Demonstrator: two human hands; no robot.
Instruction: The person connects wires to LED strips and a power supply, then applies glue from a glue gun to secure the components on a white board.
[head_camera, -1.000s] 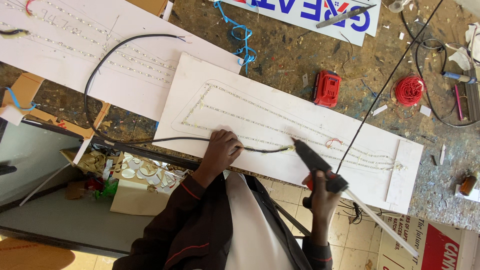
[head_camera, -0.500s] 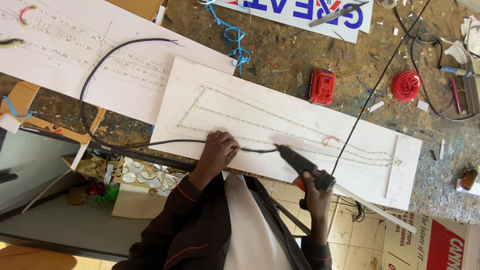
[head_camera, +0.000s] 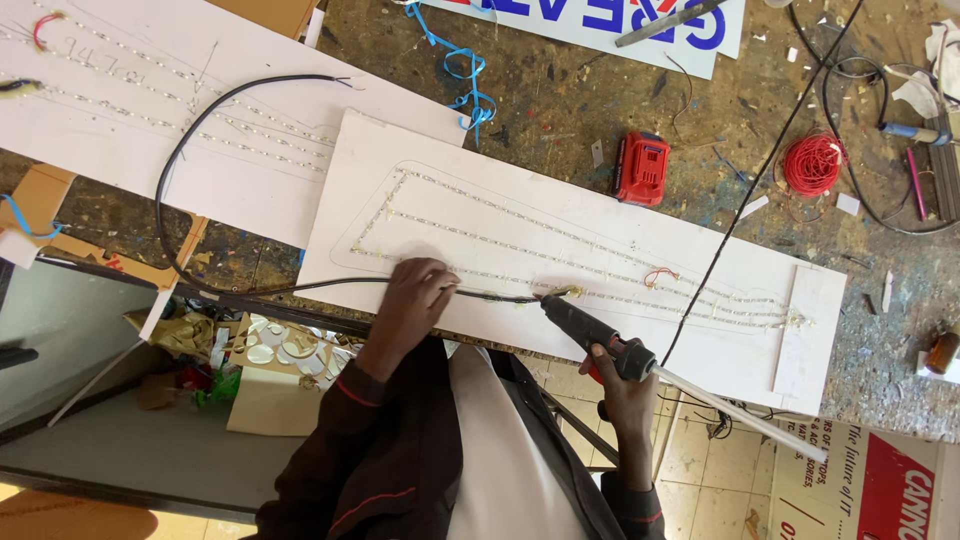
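Head cam: since a second ago the glue gun (head_camera: 590, 332), gripped in the right hand (head_camera: 625, 385), slid its nozzle left onto the black cable (head_camera: 300, 288) near the white board (head_camera: 810, 330)'s front edge. Left hand (head_camera: 420, 298) still pins that cable flat, so gluing looks underway.
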